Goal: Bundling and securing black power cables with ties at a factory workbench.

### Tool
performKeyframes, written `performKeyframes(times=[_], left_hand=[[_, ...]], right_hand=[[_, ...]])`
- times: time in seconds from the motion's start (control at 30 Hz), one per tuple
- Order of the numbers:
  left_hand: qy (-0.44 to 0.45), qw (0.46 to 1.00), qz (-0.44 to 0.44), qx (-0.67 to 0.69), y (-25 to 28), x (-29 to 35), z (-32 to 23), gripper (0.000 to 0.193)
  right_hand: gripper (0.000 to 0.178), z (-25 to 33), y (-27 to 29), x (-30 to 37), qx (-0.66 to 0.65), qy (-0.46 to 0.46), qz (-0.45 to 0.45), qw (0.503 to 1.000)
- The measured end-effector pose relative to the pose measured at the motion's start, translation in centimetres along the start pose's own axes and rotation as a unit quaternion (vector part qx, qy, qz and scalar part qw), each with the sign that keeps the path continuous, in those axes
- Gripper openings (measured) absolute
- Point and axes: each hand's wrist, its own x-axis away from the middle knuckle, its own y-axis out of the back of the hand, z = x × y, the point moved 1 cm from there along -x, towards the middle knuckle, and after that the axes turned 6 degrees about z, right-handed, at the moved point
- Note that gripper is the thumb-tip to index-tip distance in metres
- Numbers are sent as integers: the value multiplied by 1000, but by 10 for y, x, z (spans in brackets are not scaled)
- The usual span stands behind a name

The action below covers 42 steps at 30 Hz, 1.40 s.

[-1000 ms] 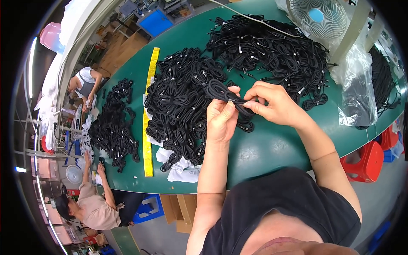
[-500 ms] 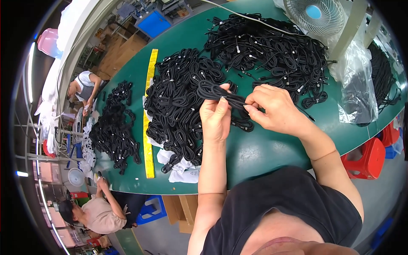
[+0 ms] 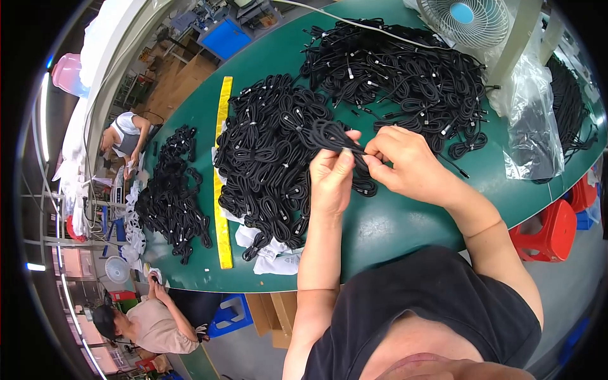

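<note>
A coiled black cable (image 3: 330,134) is held up above the green table (image 3: 405,234). My left hand (image 3: 332,177) is closed round the middle of the coil, thumb on top, with the loops sticking out past the fingers. At the coil's right end, my right hand (image 3: 405,161) is closed in a pinch on the cable, its fingertips close to the left hand. Directly behind and left of my left hand lies a large heap of coiled black cables (image 3: 266,139). Farther back, another heap of black cables (image 3: 392,76) spreads across the table.
A yellow strip (image 3: 223,177) separates the middle heap from a smaller pile of black cables (image 3: 171,196). At the back right stand a fan (image 3: 465,19) and a post beside a clear plastic bag (image 3: 532,126). Two people work at the left. Red stools (image 3: 548,231) stand at the right.
My left hand has moved slightly right with the coil, closer to my right hand. My right hand has stayed nearly in place, still pinching the cable.
</note>
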Motion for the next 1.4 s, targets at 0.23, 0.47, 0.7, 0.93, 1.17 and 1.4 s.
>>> performKeyframes(times=[0.23, 0.47, 0.7, 0.93, 1.17, 1.4], left_hand=[[32, 998, 43, 24, 1, 1, -2, 30], [39, 997, 43, 56, -3, 1, -1, 31], [117, 987, 102, -36, 1, 1, -5, 33], [83, 971, 33, -223, 6, 2, -16, 46], [-52, 998, 32, 28, -4, -1, -3, 46], [-72, 997, -2, 41, 4, -3, -16, 27]], right_hand=[[19, 5, 1, -1, -183, -47, -8, 982], [27, 3, -5, -1, -187, -63, -14, 980], [36, -10, 26, -12, 94, 147, -110, 978], [32, -19, 25, -7, 50, 136, 46, 988], [24, -7, 0, -4, -305, -62, -26, 950], [13, -5, 21, -8, 4, 60, -166, 984]])
